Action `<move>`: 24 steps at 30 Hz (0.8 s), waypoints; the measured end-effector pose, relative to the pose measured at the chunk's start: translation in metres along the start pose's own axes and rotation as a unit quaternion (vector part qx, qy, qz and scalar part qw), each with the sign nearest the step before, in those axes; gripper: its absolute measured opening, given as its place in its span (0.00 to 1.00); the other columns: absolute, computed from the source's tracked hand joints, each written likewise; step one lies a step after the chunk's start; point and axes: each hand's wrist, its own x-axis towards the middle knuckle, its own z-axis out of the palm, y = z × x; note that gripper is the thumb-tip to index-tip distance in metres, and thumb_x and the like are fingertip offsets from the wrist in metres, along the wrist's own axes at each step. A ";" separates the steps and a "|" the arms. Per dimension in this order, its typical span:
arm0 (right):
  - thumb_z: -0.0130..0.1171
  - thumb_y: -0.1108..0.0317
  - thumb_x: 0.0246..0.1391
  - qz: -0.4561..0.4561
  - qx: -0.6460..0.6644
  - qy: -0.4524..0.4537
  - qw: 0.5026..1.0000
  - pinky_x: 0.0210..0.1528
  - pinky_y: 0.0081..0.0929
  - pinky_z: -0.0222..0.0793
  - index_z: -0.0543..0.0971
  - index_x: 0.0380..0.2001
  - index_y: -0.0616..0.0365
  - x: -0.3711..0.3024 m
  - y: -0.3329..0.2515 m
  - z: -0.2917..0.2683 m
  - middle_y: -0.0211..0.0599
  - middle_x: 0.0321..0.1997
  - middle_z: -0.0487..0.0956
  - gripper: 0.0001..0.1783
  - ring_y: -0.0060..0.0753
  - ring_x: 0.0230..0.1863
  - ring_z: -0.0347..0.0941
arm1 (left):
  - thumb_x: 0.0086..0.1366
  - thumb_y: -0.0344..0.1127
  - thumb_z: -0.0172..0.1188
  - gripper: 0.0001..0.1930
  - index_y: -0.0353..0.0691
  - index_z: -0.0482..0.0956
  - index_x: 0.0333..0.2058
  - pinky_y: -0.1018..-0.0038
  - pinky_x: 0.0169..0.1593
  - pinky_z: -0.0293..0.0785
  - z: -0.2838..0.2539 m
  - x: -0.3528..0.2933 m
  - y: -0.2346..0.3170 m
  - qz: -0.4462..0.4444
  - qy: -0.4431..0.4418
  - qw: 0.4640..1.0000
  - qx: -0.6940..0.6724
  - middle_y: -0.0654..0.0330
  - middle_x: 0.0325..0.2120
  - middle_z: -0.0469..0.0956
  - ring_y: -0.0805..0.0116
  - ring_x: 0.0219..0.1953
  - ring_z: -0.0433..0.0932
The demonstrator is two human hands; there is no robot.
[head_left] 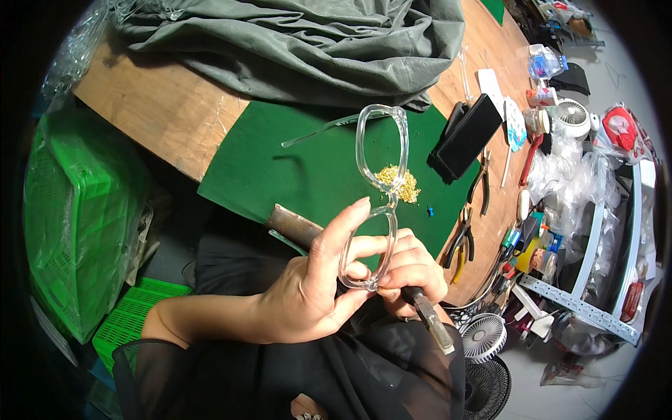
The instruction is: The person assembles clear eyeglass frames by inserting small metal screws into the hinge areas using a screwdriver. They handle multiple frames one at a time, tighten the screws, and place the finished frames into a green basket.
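Note:
A clear plastic eyeglass frame (404,140) is held upright on its side above a green mat (245,154), one temple arm reaching out to the left. My left hand (315,287) grips its lower rim, the index finger raised alongside. The fingers of my right hand (418,269) are closed at the bottom of that rim. From the same hand sticks out a tool with a dark handle and a flat metal end (435,327); its working tip is hidden. Behind the frame lies a heap of tiny gold-coloured screws (406,189), with a small blue piece (430,211) beside it.
Dark grey cloth (301,49) covers the table's far side. A black phone (467,136) and two pliers (460,245) lie right of the mat. A metal bar (294,225) sits at its near edge. Green crates (84,210) stand left; a small fan (483,336) stands lower right.

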 end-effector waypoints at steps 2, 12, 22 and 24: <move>0.66 0.70 0.46 0.007 0.009 -0.010 1.000 0.30 0.29 0.64 0.76 0.26 0.58 0.002 0.000 -0.001 0.31 0.26 0.76 0.08 0.32 0.26 0.72 | 0.53 0.12 0.51 0.47 0.39 0.28 0.63 0.72 0.47 0.74 0.000 0.000 0.000 -0.001 0.001 1.000 0.000 0.34 0.52 0.63 0.60 0.44 0.77; 0.66 0.70 0.46 0.048 0.043 -0.030 0.997 0.31 0.27 0.63 0.77 0.29 0.56 0.001 -0.003 -0.003 0.28 0.26 0.76 0.08 0.30 0.27 0.73 | 0.53 0.12 0.52 0.48 0.39 0.28 0.63 0.71 0.48 0.74 0.000 0.000 -0.001 -0.009 -0.004 1.000 -0.005 0.37 0.51 0.65 0.59 0.44 0.77; 0.65 0.72 0.46 0.075 0.063 -0.017 0.995 0.32 0.27 0.64 0.75 0.28 0.55 0.001 -0.003 0.002 0.29 0.24 0.75 0.08 0.31 0.28 0.72 | 0.51 0.13 0.56 0.46 0.33 0.35 0.62 0.73 0.42 0.76 0.002 -0.003 -0.010 0.018 0.031 0.999 -0.003 0.37 0.51 0.66 0.60 0.37 0.80; 0.65 0.73 0.46 0.075 0.062 -0.022 0.995 0.33 0.27 0.65 0.74 0.28 0.55 0.000 -0.003 0.000 0.29 0.25 0.75 0.09 0.31 0.28 0.72 | 0.51 0.13 0.56 0.46 0.34 0.35 0.63 0.73 0.42 0.76 0.002 -0.002 -0.010 0.020 0.034 0.999 -0.003 0.37 0.51 0.66 0.60 0.37 0.80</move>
